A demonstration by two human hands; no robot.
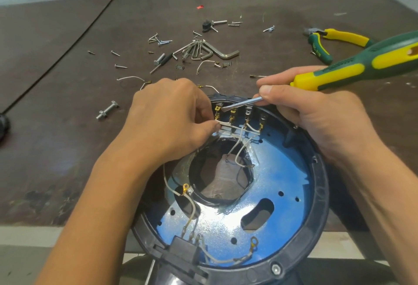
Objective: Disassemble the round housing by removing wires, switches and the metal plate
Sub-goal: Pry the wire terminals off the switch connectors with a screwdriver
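- Dark brown worktop [56,126], scuffed and stained, is strewn at the far side with loose screws [159,39], a bunch of hex keys [201,50], cut wire scraps and yellow-green pliers [334,40].
- At the near edge, partly overhanging it, sits the round housing [316,235]: a black plastic ring around a blue metal plate [282,171] with a large cut-out in the middle and several smaller holes.
- Along its far wall stands a row of switch terminals [241,115] with brass spade connectors, thin white wires [235,126] running off them.
- His left hand [167,117] has thumb and forefinger pinched shut on a white wire at the leftmost terminal.
- His right hand [316,112] is wrapped around the screwdriver [339,67], fingertips steadying the shaft, the blade tip resting at that same connector.
- To do this well, I would say: lever gently at the connector's shoulder while pulling the wire straight off along the tab, gripping close to the brass, not the insulation.
- More wires with ring lugs remain near the black block [181,250] at the near rim, so plenty is left.
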